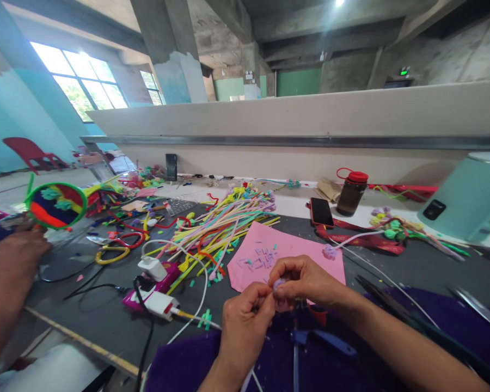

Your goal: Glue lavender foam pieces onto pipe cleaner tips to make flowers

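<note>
Both of my hands meet over the near edge of a pink sheet. My right hand pinches a small fuzzy lilac piece between thumb and fingertips; its exact shape is mostly hidden. Against its left side, the thumb and finger of my left hand are pressed together, and what they hold is too small to make out. Short lilac snippets lie scattered on the sheet. A lilac fuzzy flower on a stem rests at the sheet's right side. Below my hands is a blue-handled tool.
Fuzzy coloured stems are heaped left of the sheet, near scissors and a magenta power strip with cables. A phone, a bottle and large shears are rightward. Another person's hand holds a green-rimmed disc.
</note>
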The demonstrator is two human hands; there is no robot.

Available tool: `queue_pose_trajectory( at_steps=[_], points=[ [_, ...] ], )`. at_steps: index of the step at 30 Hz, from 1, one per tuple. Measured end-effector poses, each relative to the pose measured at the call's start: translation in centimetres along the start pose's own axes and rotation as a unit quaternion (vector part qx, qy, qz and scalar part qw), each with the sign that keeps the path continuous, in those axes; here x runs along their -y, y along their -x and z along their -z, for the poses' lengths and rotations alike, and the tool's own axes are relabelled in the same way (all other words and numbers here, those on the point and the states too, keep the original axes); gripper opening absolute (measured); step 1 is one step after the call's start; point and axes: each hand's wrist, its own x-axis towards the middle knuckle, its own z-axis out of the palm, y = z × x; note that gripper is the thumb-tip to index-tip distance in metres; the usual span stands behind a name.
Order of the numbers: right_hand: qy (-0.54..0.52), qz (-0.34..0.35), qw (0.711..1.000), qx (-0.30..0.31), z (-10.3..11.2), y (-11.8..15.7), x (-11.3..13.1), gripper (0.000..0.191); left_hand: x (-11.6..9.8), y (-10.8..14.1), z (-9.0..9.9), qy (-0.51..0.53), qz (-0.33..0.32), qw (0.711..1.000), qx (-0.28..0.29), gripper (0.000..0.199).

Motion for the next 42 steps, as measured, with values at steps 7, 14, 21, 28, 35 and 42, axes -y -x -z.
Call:
queue_pose_trajectory(
  at_steps=[7, 14, 21, 28, 35, 42],
  points=[
    [-0.018, -0.022, 0.999, -0.031, 0.1, 0.1, 0.5, 0.018, 0.0, 0.0, -0.2, 0.091, 0.081, 0.992, 0.042, 0.022],
    [-0.026, -0.031, 0.997, -0.062, 0.4, 0.1, 0.6, 0.017, 0.7, -0.7, 0.1, 0.272, 0.162, 0.935, 0.162, 0.027],
    [-0.016, -0.035, 0.997, -0.071, 0.2, -0.1, 0.2, 0.018, 1.6, -0.9, -0.1, 0.352, 0.202, 0.882, 0.242, 0.024],
    [0.017, -0.012, 0.997, -0.074, -0.2, -0.1, 0.5, 0.032, 1.5, -0.8, -0.3, 0.362, 0.2, 0.886, 0.21, 0.022],
    [-0.037, -0.05, 0.992, -0.108, 0.3, -0.4, 0.2, 0.03, 1.2, -1.0, 0.0, 0.396, 0.202, 0.883, 0.15, 0.022],
    [-0.083, -0.069, 0.991, -0.08, -0.7, -0.3, -0.8, 0.025, 1.1, -0.9, 0.0, 0.361, 0.183, 0.905, 0.128, 0.024]
  ],
)
